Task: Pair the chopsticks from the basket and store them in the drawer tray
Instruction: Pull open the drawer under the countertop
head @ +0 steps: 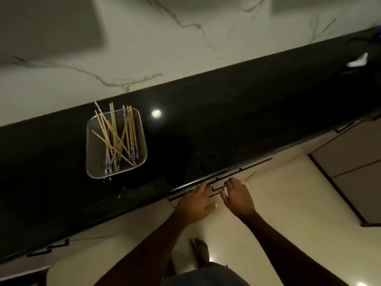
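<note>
Head view, dim light. The pale wooden chopsticks with blue-and-white patterned ends (pixel 117 139) all lie in a loose criss-cross heap in the clear rounded rectangular basket (pixel 97 159). Several tips poke over its far rim. The basket stands on the glossy black stone worktop (pixel 206 131), towards its left end and well apart from both hands.

Both hands are below the worktop's front edge, at the thin black bar drawer handle (pixel 216 189).
- Left hand (pixel 195 203): fingers reach forward nearly straight, thumb stuck out sideways, tips at the handle. I cannot tell whether they hook it.
- Right hand (pixel 239 197): just beside the left, knuckles bent, fingers curled over the handle.

A small white object (pixel 357 61) lies at the worktop's far right end. A bare foot (pixel 201 250) stands on the cream floor.
</note>
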Motion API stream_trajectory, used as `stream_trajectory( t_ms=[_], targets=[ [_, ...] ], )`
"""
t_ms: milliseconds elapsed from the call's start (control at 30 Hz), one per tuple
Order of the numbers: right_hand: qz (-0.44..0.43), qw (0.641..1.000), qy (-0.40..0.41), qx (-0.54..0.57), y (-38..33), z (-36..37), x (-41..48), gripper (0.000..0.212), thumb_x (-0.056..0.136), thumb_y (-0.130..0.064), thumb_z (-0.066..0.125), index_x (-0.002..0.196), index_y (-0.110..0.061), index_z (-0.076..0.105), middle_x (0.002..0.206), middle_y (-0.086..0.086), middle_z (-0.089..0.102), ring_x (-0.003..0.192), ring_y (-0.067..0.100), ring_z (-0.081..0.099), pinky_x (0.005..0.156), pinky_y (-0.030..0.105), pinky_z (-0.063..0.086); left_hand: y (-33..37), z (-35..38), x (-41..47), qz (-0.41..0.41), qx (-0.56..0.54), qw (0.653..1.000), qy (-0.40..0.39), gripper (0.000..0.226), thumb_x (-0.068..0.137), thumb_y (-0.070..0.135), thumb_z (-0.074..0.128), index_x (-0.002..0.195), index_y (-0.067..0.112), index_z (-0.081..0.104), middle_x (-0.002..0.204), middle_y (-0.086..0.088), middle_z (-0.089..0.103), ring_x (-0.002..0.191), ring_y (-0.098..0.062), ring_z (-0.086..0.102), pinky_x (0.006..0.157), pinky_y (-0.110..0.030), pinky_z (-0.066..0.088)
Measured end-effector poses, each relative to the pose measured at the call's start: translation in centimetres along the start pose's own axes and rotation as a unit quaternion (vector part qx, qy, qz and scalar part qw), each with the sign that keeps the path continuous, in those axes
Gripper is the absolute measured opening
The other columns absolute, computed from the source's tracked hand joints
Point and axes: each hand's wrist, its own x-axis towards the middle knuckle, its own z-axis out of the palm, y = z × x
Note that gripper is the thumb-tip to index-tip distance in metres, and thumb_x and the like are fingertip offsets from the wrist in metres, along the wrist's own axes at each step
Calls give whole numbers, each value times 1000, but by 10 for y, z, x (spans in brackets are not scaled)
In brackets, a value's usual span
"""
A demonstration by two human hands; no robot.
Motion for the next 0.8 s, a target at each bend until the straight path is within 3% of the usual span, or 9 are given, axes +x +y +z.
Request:
stream_trajectory(
  t_ms=[133, 267, 400, 633, 800],
  targets=[
    [-7, 997, -79, 11, 8, 0, 22, 54, 103, -42, 43, 149, -13, 41, 151, 7, 43, 138, 23, 42, 108, 36, 41, 6, 10, 23, -44, 0, 998, -46, 80, 94, 60, 50, 156, 15, 27, 158, -7, 34, 141, -30, 43, 111, -44, 42],
    [-5, 987, -160, 2, 11, 2, 43, 65, 102, -40, 49, 157, -12, 28, 163, 9, 28, 151, 25, 26, 119, 43, 31, 12, 22, 38, -63, 3, 993, -102, 92, 93, 58, 52, 161, 13, 10, 169, -8, 13, 154, -29, 21, 120, -47, 27],
    [-17, 973, -229, -17, 17, 10, 53, 73, 103, -40, 49, 161, -13, 14, 169, 6, 13, 156, 25, 12, 124, 48, 21, 14, 30, 43, -78, -12, 989, -125, 95, 94, 57, 53, 162, 14, 2, 171, -9, 3, 157, -30, 11, 123, -49, 20],
    [-6, 976, -217, -1, 18, 19, 58, 74, 102, -32, 53, 161, -15, 12, 169, 8, 9, 157, 26, 7, 125, 50, 18, 11, 39, 42, -65, 10, 995, -76, 93, 95, 58, 49, 161, 12, 2, 170, -10, 9, 156, -28, 14, 124, -45, 18],
    [-1, 980, -197, -3, 20, 25, 53, 72, 102, -31, 52, 161, -15, 15, 169, 7, 12, 157, 26, 9, 125, 49, 20, 7, 47, 29, -44, 65, 996, -41, 87, 99, 47, 50, 161, 7, 3, 170, -13, 11, 156, -30, 15, 125, -43, 18]
  ],
)
